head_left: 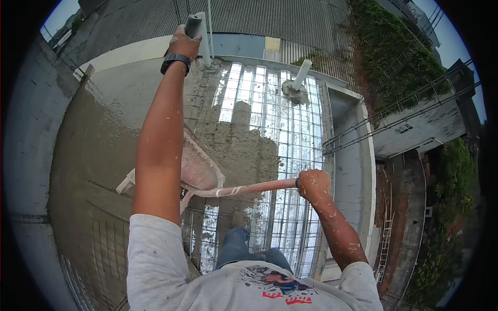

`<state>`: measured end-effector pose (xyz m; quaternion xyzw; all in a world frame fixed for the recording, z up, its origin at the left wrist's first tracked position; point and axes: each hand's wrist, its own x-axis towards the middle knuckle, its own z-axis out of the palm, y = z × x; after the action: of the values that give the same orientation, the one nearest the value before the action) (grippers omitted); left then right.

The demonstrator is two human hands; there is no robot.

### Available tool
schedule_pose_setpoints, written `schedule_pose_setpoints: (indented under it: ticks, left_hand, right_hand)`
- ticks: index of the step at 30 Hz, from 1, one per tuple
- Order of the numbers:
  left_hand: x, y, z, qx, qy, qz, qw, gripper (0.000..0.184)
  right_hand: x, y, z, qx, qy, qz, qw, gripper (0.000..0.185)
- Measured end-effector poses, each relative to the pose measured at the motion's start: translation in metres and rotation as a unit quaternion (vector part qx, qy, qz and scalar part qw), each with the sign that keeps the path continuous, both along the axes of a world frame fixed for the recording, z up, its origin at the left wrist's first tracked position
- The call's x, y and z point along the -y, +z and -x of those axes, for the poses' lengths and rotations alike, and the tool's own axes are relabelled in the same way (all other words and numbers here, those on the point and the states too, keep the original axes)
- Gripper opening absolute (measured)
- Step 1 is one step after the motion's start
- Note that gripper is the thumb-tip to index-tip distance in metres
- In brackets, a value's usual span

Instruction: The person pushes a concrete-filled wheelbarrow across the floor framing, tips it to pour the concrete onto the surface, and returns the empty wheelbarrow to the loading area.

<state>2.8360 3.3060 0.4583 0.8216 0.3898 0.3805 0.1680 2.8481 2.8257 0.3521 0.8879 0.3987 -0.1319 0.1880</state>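
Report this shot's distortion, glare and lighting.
Head view: strong fisheye distortion, bowing the left-side wall and leaving black corners; head view: white glare off shiny floor panels; head view: soft daylight, no hard shadows, right hand and wheelbarrow fairly sharp.

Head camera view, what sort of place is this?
Probably a building site, mid-pour: wet-looking grey concrete partly covers a grid of metal bars, and the right hand grips one handle of a wheelbarrow.
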Motion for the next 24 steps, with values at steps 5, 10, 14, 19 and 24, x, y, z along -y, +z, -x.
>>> schedule_pose_setpoints:
  ticks: [5,10,14,19,24]
  left_hand:
    - [-0.036,-0.016,-0.055,-0.006,0.041,-0.017,0.999,0.044]
    - [-0.008,-0.021,-0.082,-0.021,-0.009,-0.004,1.000,0.049]
    - [0.073,-0.030,-0.120,-0.056,-0.031,0.016,0.998,0.049]
    - [0.186,-0.052,-0.176,-0.020,-0.172,0.026,0.985,0.039]
    - [0.290,-0.101,-0.257,-0.036,-0.168,0.027,0.985,0.022]
  right_hand:
    - [-0.026,0.003,-0.046,0.003,0.053,-0.041,0.998,0.011]
    - [-0.006,-0.007,-0.061,-0.016,0.031,-0.031,0.999,0.012]
    - [0.051,-0.049,-0.089,-0.018,-0.023,0.010,1.000,0.017]
    - [0.128,-0.107,-0.104,-0.028,-0.094,0.105,0.990,0.033]
    - [0.191,-0.132,-0.090,-0.103,-0.112,0.149,0.977,0.040]
